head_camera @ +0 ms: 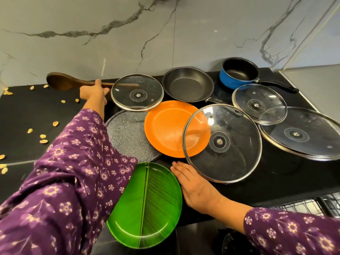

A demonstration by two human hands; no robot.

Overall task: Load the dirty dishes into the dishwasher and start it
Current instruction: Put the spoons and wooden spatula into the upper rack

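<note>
While the black bench (pixel 46 115) carries the dirty dishes, the widest glass lid (pixel 301 133) lies at its right side, a second glass lid (pixel 222 144) overlaps the orange plate (pixel 165 126) in the middle, and the green leaf plate (pixel 145 205) lies nearest, at the front. A frying pan (pixel 187 85) and a blue saucepan (pixel 237 74) sit behind them. At the back left, the left hand (pixel 94 93) curls round the wooden spoon (pixel 62 81) handle, and the right hand (pixel 196 188) lies flat, fingers straight, between the green leaf plate and the second glass lid.
</note>
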